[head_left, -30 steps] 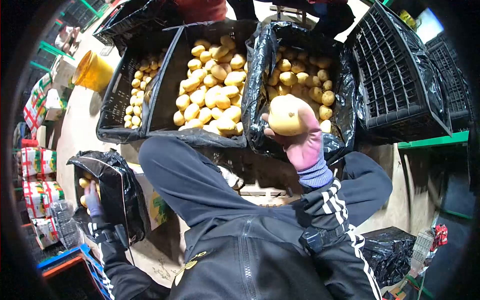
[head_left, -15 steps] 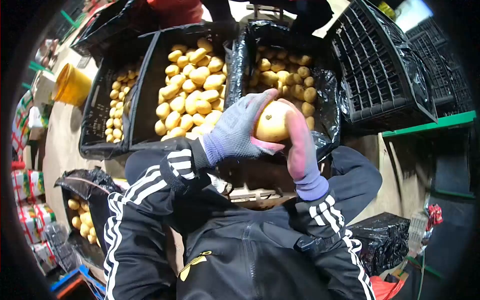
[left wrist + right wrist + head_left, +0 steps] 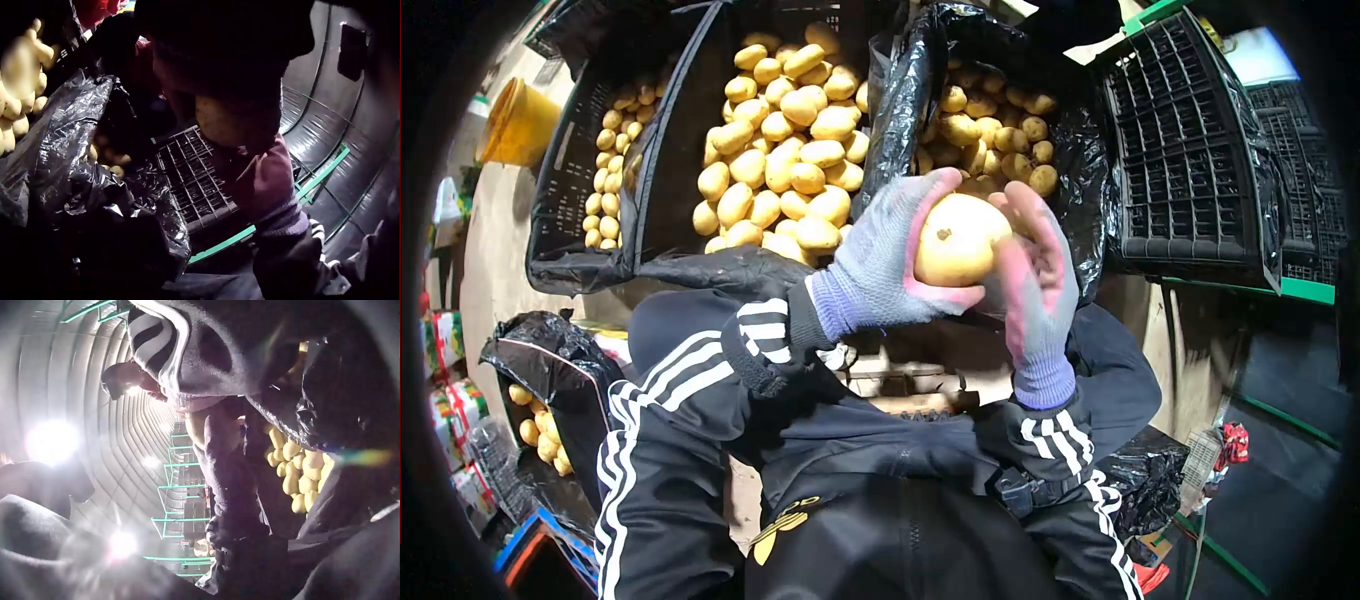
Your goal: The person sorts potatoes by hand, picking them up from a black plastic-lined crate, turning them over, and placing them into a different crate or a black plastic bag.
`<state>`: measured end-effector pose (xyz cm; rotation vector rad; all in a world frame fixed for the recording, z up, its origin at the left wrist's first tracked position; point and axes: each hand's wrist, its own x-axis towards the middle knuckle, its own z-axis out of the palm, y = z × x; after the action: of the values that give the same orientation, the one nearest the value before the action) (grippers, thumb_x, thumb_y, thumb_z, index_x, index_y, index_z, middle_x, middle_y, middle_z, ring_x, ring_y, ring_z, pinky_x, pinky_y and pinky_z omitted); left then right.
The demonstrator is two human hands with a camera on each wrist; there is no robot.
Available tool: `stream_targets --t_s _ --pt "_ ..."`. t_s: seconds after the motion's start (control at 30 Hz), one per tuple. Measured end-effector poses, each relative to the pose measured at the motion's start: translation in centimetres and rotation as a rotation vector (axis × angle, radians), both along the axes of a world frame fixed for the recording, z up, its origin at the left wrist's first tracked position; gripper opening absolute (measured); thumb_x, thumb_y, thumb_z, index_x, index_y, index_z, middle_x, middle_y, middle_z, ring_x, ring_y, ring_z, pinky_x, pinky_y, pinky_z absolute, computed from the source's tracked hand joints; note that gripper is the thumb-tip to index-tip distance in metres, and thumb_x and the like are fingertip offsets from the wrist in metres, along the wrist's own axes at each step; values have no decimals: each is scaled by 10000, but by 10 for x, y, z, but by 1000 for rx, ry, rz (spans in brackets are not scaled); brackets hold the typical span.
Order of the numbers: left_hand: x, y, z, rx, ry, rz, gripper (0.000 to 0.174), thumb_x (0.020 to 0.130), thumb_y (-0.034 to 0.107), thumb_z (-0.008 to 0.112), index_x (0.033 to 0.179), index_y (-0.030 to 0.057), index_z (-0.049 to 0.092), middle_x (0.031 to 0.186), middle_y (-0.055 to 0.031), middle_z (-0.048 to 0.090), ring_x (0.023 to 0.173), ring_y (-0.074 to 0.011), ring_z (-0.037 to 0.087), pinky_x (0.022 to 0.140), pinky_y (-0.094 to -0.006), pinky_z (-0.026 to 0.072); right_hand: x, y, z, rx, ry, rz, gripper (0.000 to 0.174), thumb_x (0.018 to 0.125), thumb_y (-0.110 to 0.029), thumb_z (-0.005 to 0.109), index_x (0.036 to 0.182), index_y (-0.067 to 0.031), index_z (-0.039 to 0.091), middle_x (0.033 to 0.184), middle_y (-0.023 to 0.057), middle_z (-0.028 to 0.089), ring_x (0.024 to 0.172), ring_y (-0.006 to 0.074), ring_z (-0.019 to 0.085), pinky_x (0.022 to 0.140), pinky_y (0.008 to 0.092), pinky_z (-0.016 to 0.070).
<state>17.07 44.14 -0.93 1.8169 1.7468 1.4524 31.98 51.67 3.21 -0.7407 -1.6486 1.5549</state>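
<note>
A large, pale yellow potato (image 3: 962, 240) with a small dark spot is held up in front of my body in the head view. My gloved left hand (image 3: 888, 250) grips it from the left, thumb below and fingers over the top. At the potato's right side is my gloved right hand (image 3: 1040, 290), its pink-palmed fingers loosely bent and the thumb right at the skin. Beyond the hands, a crate lined with black plastic (image 3: 900, 120) holds more potatoes (image 3: 990, 130). In the left wrist view the potato (image 3: 219, 122) is in shadow.
Left of the lined crate, a crate (image 3: 685, 160) holds a pile of large potatoes (image 3: 785, 150), with smaller potatoes (image 3: 610, 165) farther left. Another lined box (image 3: 570, 370) stands beside my left leg. An empty black crate (image 3: 1185, 150) is tipped at right; a yellow bucket (image 3: 518, 125) stands far left.
My left hand came from the box at lower left and took hold of the potato that my right hand held. The right fingers have since loosened beside it.
</note>
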Motion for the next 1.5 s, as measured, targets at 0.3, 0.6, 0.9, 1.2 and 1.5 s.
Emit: stream_targets --t_s 0.3,0.6,0.9,1.2,1.5 --pt "2 -9 8 64 74 -30 984 573 390 816 1322 -19 327 1250 -200 431 1156 -351 438 990 -414 347 16 -2 8 310 -126 166 421 717 -139 742 1109 -59 611 1208 131 456 1095 234 491 877 325 471" --pt "3 -13 4 50 40 -12 991 565 402 816 1324 -13 333 1252 -199 431 1153 -352 440 988 -417 352 17 -6 11 490 -242 119 401 701 -180 754 1065 -71 627 1200 161 498 1101 271 494 905 346 435" --pt "4 -16 1 49 -33 -17 1020 541 403 846 1339 10 347 1262 -173 431 1178 -318 421 1014 -406 312 15 -8 9 476 -212 121 450 697 -193 750 1111 -81 614 1166 151 516 1090 276 503 882 344 453" --pt "6 -16 7 8 -68 -47 1032 523 382 861 1336 7 347 1278 -181 424 1186 -312 423 1010 -398 320 15 -16 9 87 25 55 389 754 -120 714 1068 6 522 1187 147 514 1066 184 516 855 299 458" --pt "6 -10 0 116 60 -24 987 543 368 819 1325 3 340 1221 -192 443 1129 -342 450 974 -414 357 -5 -21 9 278 -301 -19 556 784 -204 675 1226 49 449 1142 154 553 1065 234 540 930 333 420"
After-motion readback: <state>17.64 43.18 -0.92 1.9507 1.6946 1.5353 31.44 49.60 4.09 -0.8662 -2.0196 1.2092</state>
